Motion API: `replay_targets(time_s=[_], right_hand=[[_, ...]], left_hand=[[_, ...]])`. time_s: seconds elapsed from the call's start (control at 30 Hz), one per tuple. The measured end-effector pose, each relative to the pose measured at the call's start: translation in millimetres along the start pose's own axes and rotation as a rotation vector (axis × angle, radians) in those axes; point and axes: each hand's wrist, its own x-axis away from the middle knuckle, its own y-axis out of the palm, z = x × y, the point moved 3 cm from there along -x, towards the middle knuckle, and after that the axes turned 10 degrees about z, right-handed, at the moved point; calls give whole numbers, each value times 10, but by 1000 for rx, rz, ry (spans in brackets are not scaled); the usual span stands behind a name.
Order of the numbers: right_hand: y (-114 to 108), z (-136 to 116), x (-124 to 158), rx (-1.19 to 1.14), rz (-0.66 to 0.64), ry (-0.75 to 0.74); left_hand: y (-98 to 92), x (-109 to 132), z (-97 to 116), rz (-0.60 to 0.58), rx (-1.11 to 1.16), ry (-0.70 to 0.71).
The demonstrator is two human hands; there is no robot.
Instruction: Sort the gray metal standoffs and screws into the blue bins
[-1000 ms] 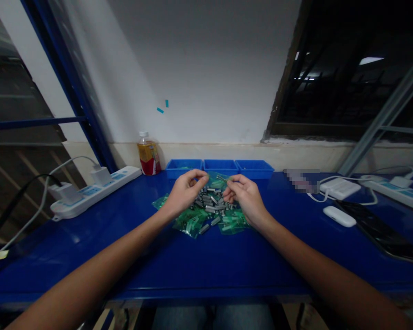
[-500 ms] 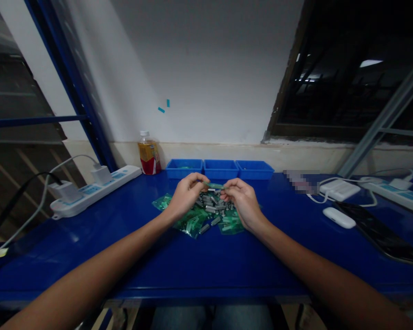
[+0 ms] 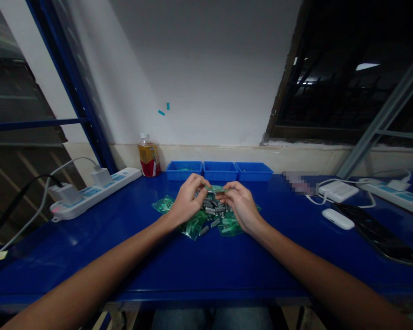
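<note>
Between my two hands a small green plastic bag (image 3: 216, 189) is stretched above a pile of parts. My left hand (image 3: 190, 198) pinches the bag's left side with thumb and fingers. My right hand (image 3: 241, 204) grips its right side, fingers curled. Under them lies a heap of grey metal cylinders (image 3: 211, 210), with smaller metal pieces among them. Filled green bags surround the heap: one (image 3: 193, 225) at the front left, another (image 3: 231, 225) at the front right, and one (image 3: 163, 204) further left. My hands partly hide the heap and the bags.
Three blue trays (image 3: 220, 171) stand in a row along the wall, a bottle (image 3: 149, 156) to their left. Power strips lie at the left (image 3: 96, 192) and right (image 3: 399, 195). A white earphone case (image 3: 337, 219) and a black phone (image 3: 375, 231) rest on the blue table (image 3: 206, 266).
The bag between my hands is tilted differently and shows more of its surface. My left thumb has moved lower. The whole view has shifted slightly.
</note>
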Motion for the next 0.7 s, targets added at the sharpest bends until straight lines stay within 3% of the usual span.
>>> replay_targets(time_s=[0.27, 0.7], right_hand=[[-7, 12, 3, 9, -13, -38], [-17, 4, 19, 7, 2, -124]], left_hand=[[-14, -35, -5, 7, 11, -44], [2, -13, 44, 28, 110, 5]])
